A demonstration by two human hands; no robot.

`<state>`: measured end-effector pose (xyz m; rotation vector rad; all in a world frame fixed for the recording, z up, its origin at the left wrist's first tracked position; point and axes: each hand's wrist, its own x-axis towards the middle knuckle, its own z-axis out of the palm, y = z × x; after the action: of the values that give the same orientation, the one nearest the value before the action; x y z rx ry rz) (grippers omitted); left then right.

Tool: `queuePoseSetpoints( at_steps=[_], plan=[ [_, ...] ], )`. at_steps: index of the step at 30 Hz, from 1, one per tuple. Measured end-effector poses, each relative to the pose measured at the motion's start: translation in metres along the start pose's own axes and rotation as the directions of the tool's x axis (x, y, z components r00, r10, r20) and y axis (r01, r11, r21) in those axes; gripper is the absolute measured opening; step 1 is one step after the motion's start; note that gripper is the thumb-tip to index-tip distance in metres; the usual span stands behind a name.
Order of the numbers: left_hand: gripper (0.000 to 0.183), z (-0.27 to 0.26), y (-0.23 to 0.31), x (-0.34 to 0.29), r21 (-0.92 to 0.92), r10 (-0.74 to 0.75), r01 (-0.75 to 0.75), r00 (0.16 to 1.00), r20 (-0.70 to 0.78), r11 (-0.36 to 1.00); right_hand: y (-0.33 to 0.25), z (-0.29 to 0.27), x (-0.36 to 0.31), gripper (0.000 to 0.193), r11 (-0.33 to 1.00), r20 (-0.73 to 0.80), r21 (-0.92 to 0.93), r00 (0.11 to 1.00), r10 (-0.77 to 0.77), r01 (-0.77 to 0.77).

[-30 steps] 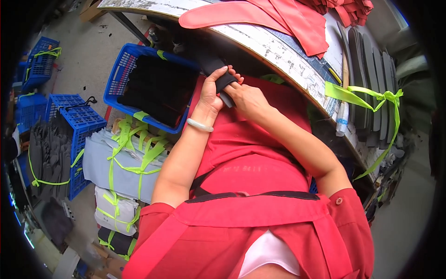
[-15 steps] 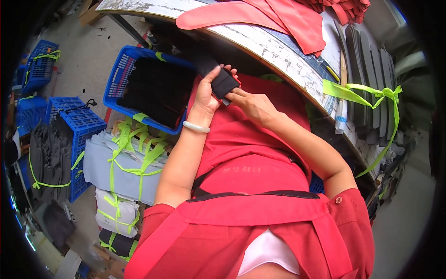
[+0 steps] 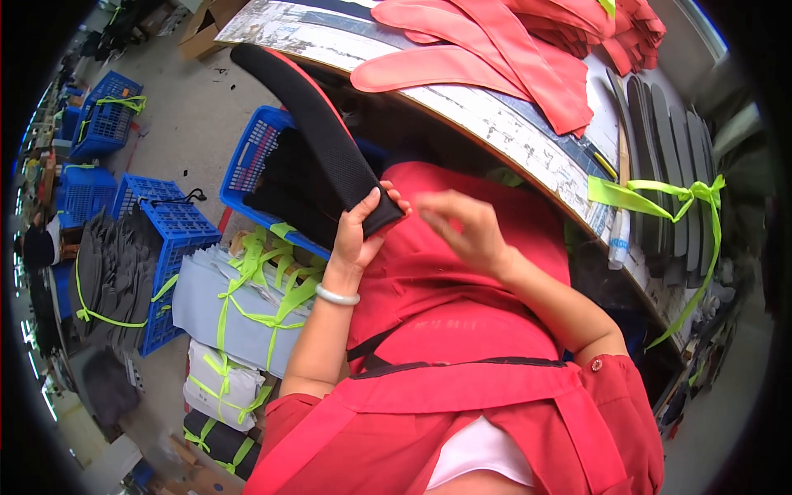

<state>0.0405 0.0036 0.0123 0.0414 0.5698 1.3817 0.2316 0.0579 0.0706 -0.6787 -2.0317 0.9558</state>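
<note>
A long, curved black padded strip with a red edge is held up at its near end by my left hand. The fingers and thumb of that hand are closed round the end, and a white bangle sits on the wrist. The strip's far end reaches up over the blue basket, which has black pieces in it. A short way to the right of the strip's end, my right hand is off it. Its fingers are bent, apart and slightly blurred, with nothing seen in them.
A worn white table bears red curved fabric pieces. Dark curved pieces, tied with a yellow-green strip, stand at its right. Tied grey-blue sheets, a white bundle and a blue crate stand at the left.
The strip has swung up and now shows its full length beyond my left hand. My right hand has come off its near end and moved right. The whole view has shifted slightly.
</note>
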Motion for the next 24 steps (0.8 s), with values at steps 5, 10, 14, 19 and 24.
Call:
queuePoseSetpoints(
  at_steps=[5, 10, 14, 19, 24],
  plan=[
    [0.032, 0.052, -0.020, -0.023, 0.407, -0.360, 0.271, 0.919, 0.159, 0.872, 0.004, -0.015, 0.057, 0.056, 0.544, 0.313, 0.592, 0.792, 0.525, -0.595],
    [0.035, 0.085, -0.027, -0.001, 0.101, -0.384, 0.373, 0.860, 0.336, 0.923, 0.008, -0.028, 0.077, 0.039, 0.261, 0.439, 0.718, 0.711, 0.549, -0.645],
    [0.030, 0.086, -0.048, 0.000, 0.224, -0.555, 0.508, 0.753, 0.353, 0.832, 0.039, -0.052, 0.101, 0.031, 0.250, 0.363, 0.721, 0.659, 0.659, -0.647],
    [0.045, 0.079, -0.046, -0.022, 0.404, -0.633, 0.516, 0.733, 0.247, 0.755, 0.046, -0.051, 0.073, 0.035, 0.287, 0.372, 0.692, 0.668, 0.645, -0.662],
    [0.045, 0.047, -0.021, -0.055, 0.283, -0.592, 0.524, 0.755, 0.281, 0.803, 0.035, -0.004, 0.078, 0.028, 0.370, 0.303, 0.789, 0.834, 0.461, -0.491]
  ],
)
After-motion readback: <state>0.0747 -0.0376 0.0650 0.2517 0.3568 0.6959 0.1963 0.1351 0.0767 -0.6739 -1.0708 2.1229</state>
